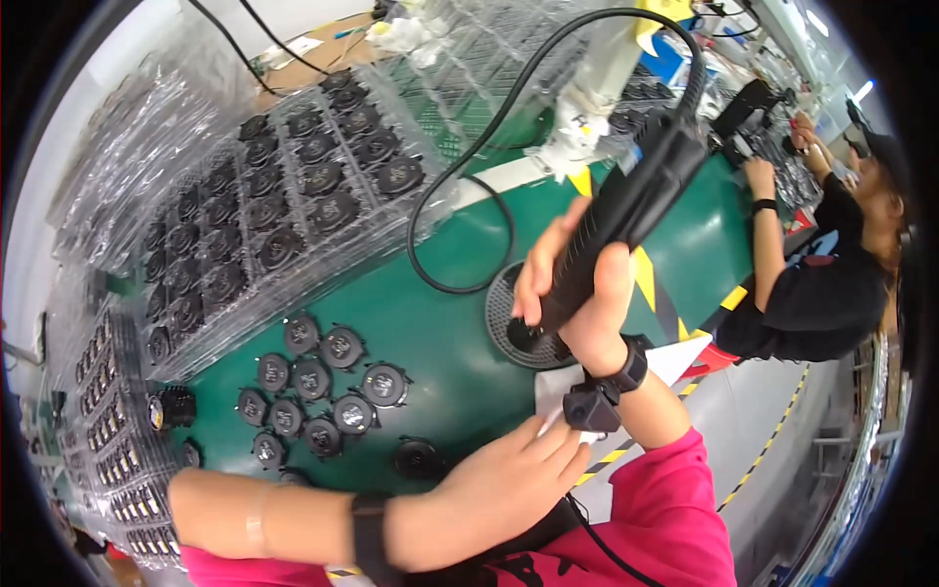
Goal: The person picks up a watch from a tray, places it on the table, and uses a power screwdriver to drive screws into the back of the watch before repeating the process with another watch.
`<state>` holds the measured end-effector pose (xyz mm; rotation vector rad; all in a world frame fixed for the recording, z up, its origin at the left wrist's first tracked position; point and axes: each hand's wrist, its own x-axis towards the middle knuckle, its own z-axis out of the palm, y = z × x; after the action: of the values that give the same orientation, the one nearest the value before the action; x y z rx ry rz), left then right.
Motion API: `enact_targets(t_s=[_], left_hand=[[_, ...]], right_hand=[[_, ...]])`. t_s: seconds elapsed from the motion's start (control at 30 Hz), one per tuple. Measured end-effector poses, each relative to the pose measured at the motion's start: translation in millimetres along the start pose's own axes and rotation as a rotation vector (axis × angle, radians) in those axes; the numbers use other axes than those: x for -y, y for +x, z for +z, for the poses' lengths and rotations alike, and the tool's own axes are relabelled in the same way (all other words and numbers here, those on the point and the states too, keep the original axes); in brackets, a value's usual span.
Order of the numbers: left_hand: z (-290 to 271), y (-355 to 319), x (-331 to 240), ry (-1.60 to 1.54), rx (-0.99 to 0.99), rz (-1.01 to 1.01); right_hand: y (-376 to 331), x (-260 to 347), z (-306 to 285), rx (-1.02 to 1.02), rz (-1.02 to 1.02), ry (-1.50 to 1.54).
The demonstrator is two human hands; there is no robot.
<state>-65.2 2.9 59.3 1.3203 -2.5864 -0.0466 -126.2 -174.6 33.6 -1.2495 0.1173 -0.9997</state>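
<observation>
My right hand (587,293) is wrapped round a thick black corded hand tool (636,201), whose exact kind I cannot make out. It tilts with its lower end over a round black grille-like disc (504,308) on the green bench. Lower down, my left hand (499,494) has its fingers bent together on a thin whitish piece (551,421), beside a white sheet (558,386). A round black watch case (418,457) lies just beyond that hand. To the left, several more watch cases (311,378) lie loosely grouped face-up, showing light markings.
Clear plastic trays (284,210) filled with round black cases are stacked at the back left. More trays (117,421) stand along the left edge. The tool's black cable (469,161) loops over the green bench (391,284). At the right, a co-worker (831,264) in black handles parts.
</observation>
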Motion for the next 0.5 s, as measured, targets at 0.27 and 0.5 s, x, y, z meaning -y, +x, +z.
enact_targets(t_s=[0.27, 0.5], left_hand=[[100.6, 81.7, 7.8, -0.08, -0.054, 0.033], [116.4, 70.7, 7.3, -0.324, -0.178, -0.205]], right_hand=[[18.1, 85.3, -13.8, 0.116, -0.174, -0.381], [5.4, 115.6, -36.9, 0.022, -0.246, -0.249]])
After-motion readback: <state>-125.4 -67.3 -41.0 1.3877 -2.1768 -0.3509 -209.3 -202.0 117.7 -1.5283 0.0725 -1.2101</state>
